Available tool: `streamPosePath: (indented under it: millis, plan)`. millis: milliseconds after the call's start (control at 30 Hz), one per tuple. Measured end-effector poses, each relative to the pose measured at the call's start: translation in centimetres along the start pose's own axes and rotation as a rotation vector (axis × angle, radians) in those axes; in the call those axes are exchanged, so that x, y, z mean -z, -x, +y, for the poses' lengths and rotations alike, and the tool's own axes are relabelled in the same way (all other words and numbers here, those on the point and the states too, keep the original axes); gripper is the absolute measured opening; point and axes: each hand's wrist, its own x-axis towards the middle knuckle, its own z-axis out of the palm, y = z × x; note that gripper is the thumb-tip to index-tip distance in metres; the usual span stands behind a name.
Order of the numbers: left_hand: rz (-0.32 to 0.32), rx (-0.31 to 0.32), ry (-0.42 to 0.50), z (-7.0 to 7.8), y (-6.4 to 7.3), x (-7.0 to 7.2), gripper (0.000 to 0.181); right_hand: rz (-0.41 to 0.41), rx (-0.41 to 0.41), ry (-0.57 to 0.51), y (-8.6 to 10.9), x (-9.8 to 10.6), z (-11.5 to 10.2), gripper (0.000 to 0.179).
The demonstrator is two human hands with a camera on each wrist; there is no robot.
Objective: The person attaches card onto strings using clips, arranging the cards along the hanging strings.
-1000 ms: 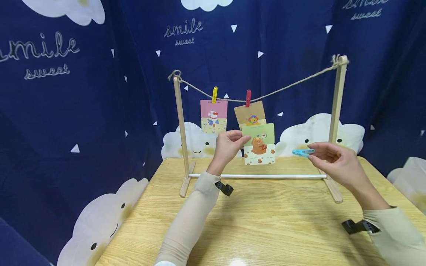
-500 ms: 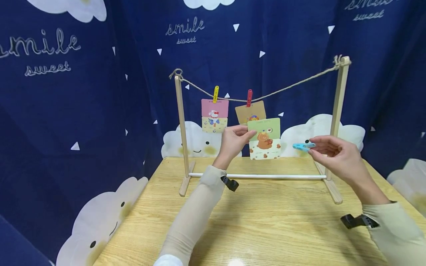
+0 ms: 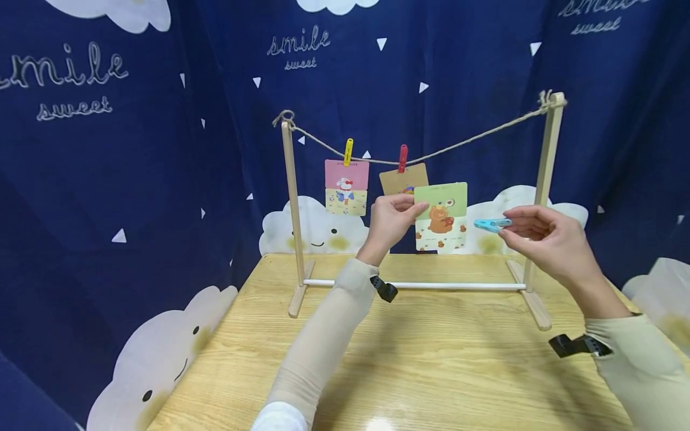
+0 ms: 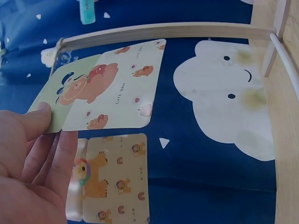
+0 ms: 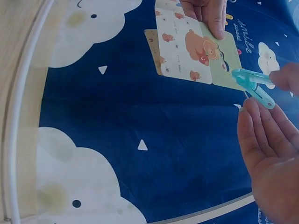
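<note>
My left hand [image 3: 390, 224] pinches the left edge of a green and white bear card [image 3: 441, 216] between thumb and fingers, holding it upright below the string. To its right, my right hand [image 3: 555, 245] pinches a light blue clothespin [image 3: 492, 224] by its handle ends, the tip pointing left toward the card. A pink rabbit card [image 3: 347, 185] hangs from the string [image 3: 474, 136] under a yellow clothespin [image 3: 348, 152]. Beside it a tan lion card [image 3: 396, 182] hangs from a red clothespin [image 3: 403, 158], partly hidden by my left hand and the bear card.
The string sags between two wooden posts, a left post [image 3: 293, 197] and a right post [image 3: 547, 161]. A white rod [image 3: 458, 286] joins their feet low over the wooden table [image 3: 431, 359]. Behind is a dark blue curtain [image 3: 215, 155] with clouds.
My left hand has carried the bear card up and to the right, closer to the clothespin. My right hand has risen slightly with the light blue clothespin.
</note>
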Motion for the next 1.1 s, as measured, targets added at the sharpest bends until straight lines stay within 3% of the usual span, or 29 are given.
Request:
streamPosePath:
  millis: [467, 700, 1100]
  plan:
    - [0.022, -0.007, 0.031, 0.7, -0.8, -1.5, 0.022, 0.034, 0.053, 0.060, -1.9, 0.6, -3.1, 0.030]
    - [0.039, -0.021, 0.002, 1.0, -1.3, -2.1, 0.026, 0.042, 0.064, 0.068, -3.4, 1.0, -4.4, 0.030]
    - [0.042, 0.022, 0.014, 1.4, -1.9, -3.2, 0.028, 0.077, 0.053, 0.128, -5.8, 1.2, -5.9, 0.031]
